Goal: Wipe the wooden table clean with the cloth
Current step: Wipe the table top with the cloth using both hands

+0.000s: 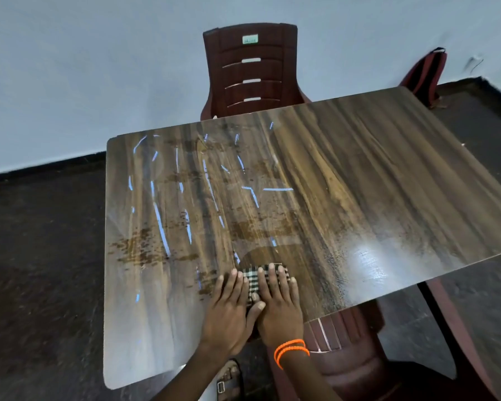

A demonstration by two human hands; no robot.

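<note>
A checked black-and-white cloth (250, 280) lies folded on the wooden table (359, 183) near its front edge. My left hand (229, 311) and my right hand (278, 302) lie side by side on the cloth with straight fingers pressing it flat; most of the cloth is hidden under them. An orange band circles my right wrist. Brown smears and wet streaks (145, 247) cover the left and middle of the tabletop, beyond and to the left of the cloth.
A dark red plastic chair (252, 70) stands at the table's far side against the wall. Another chair (344, 351) sits under the near right edge. A folded red item (425, 73) leans at the far right. A sandalled foot (229, 380) shows below.
</note>
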